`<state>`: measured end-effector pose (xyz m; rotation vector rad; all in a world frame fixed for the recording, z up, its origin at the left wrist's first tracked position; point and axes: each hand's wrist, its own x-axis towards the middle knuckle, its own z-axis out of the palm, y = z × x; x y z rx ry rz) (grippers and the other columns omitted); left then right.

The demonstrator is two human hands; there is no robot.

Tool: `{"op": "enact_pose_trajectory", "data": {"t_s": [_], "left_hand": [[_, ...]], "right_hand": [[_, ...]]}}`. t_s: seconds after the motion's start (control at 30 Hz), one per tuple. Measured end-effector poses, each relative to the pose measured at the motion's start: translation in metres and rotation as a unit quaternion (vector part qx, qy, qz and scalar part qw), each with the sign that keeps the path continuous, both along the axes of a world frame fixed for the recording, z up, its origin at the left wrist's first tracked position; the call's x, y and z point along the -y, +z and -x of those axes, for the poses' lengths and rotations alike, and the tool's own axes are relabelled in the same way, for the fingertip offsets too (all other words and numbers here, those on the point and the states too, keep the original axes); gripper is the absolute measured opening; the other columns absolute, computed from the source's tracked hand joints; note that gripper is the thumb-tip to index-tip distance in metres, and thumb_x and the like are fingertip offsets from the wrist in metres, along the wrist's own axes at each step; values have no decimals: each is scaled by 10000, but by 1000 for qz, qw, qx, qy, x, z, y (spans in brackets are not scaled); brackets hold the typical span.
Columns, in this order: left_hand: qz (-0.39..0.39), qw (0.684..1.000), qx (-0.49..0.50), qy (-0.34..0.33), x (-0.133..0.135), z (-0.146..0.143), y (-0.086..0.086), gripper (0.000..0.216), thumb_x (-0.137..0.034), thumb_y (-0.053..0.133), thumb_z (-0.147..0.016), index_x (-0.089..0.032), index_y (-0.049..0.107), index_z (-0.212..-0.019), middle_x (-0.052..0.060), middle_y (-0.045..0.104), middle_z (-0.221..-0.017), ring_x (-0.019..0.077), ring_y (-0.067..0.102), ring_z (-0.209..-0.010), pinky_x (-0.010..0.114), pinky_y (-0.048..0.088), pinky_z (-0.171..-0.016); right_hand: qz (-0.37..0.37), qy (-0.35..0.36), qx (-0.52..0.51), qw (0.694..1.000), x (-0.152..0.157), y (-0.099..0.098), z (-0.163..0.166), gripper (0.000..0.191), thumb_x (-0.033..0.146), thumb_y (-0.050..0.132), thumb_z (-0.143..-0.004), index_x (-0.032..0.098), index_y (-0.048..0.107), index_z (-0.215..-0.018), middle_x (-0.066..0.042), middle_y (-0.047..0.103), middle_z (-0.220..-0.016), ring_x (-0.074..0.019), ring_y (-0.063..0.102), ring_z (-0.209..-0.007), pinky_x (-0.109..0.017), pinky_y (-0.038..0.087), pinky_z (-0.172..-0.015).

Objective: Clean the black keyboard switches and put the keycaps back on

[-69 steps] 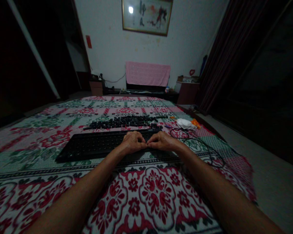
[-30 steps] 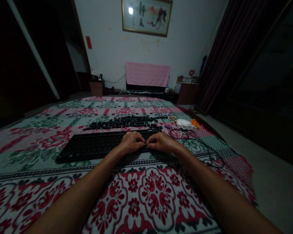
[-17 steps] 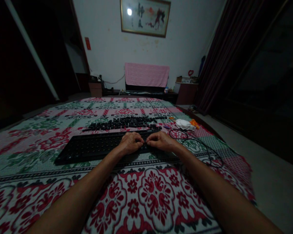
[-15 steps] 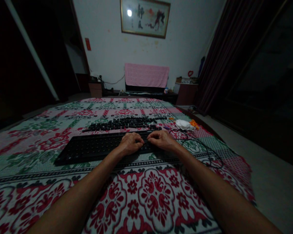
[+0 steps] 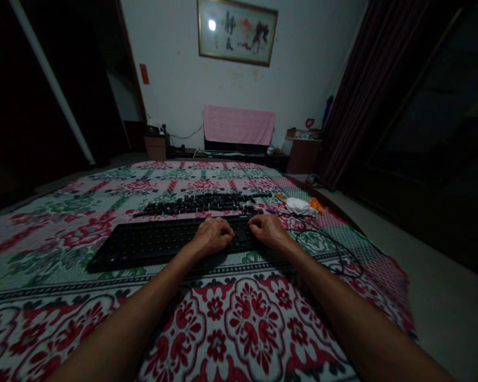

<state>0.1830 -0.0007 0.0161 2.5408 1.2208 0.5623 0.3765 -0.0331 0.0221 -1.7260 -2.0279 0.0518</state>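
Long black plastic keyboard (image 5: 155, 240): axis left to right
Left hand (image 5: 214, 233): on keyboard's right half, curled; pinch untellable
Right hand (image 5: 269, 229): nearer keyboard's right end, curled; pinch untellable
Small black plastic keycaps (image 5: 207, 202): beyond keyboard's far edge

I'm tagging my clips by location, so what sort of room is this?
Probably a home bedroom: the wide flower-patterned spread looks like a bed cover, a long curtain hangs at the right, and a framed picture hangs on the far wall.
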Motion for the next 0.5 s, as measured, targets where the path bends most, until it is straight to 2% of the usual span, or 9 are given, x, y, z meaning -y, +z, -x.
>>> {"op": "enact_pose_trajectory", "data": {"t_s": [0.13, 0.3, 0.5], "left_hand": [[3, 1000, -4, -8, -1, 0, 1, 208, -288, 518, -701, -249, 700, -794, 8, 646, -967, 173, 552, -924, 265, 421, -837], [2, 1000, 3, -8, -1, -1, 1, 197, -281, 516, -706, -249, 699, -773, 7, 646, -963, 173, 552, -917, 276, 416, -846], [5, 1000, 14, -15, -1, 0, -1, 189, -262, 527, -695, -248, 697, -778, 13, 632, -985, 190, 534, -950, 311, 394, -884]], "right_hand": [[-8, 4, -18, 1000, -7, -2, -6, 233, 197, 476, -755, 200, 688, -853, -12, 694, -837, -142, 614, -765, -208, 421, -699], [-30, -14, -12, 999, -34, -2, -15, 237, 201, 488, -764, 201, 678, -906, -15, 686, -905, -153, 606, -869, -224, 418, -791], [-6, -74, 15, 997, -67, 2, -13, 258, 216, 511, -752, 214, 674, -952, -16, 686, -931, -150, 607, -881, -213, 423, -786]]}}
